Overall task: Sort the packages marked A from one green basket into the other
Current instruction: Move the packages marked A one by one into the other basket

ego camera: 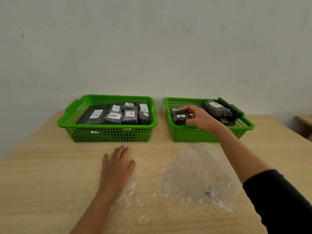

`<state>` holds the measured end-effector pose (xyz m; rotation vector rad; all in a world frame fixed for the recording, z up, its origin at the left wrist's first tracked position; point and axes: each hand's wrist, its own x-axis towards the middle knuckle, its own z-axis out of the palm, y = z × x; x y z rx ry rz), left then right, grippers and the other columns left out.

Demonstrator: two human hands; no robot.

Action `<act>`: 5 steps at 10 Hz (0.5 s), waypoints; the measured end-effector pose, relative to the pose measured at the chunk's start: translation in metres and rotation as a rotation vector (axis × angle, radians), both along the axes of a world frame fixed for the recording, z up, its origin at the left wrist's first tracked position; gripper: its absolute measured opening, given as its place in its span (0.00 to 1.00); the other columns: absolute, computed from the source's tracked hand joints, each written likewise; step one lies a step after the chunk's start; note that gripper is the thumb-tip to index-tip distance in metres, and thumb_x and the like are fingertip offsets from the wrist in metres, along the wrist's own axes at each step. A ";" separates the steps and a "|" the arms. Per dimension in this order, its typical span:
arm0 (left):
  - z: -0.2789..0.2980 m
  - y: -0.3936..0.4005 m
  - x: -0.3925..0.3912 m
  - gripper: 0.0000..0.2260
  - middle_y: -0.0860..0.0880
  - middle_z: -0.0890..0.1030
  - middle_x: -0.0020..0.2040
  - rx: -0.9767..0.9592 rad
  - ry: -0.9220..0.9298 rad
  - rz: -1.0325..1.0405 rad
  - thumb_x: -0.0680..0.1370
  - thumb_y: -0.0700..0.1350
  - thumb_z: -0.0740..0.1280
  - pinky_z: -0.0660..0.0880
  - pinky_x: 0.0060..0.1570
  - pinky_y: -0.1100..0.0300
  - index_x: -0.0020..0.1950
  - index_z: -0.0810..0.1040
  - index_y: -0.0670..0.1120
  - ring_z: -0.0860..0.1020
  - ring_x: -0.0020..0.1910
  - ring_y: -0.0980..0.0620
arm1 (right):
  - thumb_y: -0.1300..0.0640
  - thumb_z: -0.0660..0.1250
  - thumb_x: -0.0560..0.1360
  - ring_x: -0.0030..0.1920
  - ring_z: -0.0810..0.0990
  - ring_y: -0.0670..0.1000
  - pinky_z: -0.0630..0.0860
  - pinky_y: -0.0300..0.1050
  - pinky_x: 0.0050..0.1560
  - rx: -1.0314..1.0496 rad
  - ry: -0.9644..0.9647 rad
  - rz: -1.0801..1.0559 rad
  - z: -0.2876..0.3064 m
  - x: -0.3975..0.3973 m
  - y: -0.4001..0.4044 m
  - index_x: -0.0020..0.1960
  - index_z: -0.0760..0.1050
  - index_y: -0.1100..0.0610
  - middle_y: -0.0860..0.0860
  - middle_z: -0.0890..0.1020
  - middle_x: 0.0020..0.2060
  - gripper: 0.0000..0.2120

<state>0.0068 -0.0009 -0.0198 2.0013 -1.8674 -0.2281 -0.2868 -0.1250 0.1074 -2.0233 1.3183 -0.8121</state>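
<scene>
Package [180,117] | in right hand [200,119] grip | inside right basket [185,135]

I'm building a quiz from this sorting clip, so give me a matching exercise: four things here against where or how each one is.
Things:
1. left hand
2. right hand
3. left basket
4. small dark package

States:
a. gripped inside the right basket
b. holds packages labelled A
c. flat on the table
d. closed around a package

Pairs: 1-c, 2-d, 3-b, 4-a
</scene>
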 end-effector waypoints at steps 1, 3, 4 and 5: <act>-0.001 -0.001 -0.001 0.26 0.55 0.49 0.79 0.001 -0.003 0.000 0.81 0.56 0.51 0.40 0.76 0.49 0.78 0.51 0.54 0.46 0.78 0.57 | 0.71 0.67 0.71 0.62 0.75 0.53 0.75 0.46 0.63 -0.057 0.035 0.020 -0.005 -0.002 0.002 0.61 0.71 0.55 0.54 0.73 0.61 0.22; -0.001 -0.001 0.000 0.26 0.55 0.49 0.79 -0.002 -0.001 0.002 0.81 0.56 0.51 0.40 0.76 0.48 0.78 0.52 0.54 0.46 0.78 0.57 | 0.68 0.69 0.71 0.63 0.74 0.55 0.72 0.49 0.65 -0.157 0.073 -0.024 0.004 0.006 0.005 0.63 0.69 0.54 0.56 0.70 0.63 0.23; -0.001 0.000 0.000 0.26 0.55 0.49 0.79 0.000 0.003 0.001 0.81 0.56 0.51 0.40 0.76 0.48 0.78 0.52 0.53 0.46 0.78 0.56 | 0.65 0.71 0.71 0.61 0.75 0.54 0.72 0.47 0.63 -0.208 -0.041 -0.013 0.016 0.027 0.006 0.63 0.68 0.55 0.53 0.74 0.61 0.23; -0.001 0.000 0.001 0.26 0.55 0.49 0.79 0.003 0.005 0.003 0.81 0.56 0.51 0.39 0.76 0.48 0.78 0.51 0.54 0.46 0.78 0.57 | 0.60 0.73 0.71 0.58 0.77 0.52 0.74 0.47 0.60 -0.153 -0.036 0.093 0.027 0.061 0.005 0.64 0.68 0.54 0.48 0.76 0.58 0.24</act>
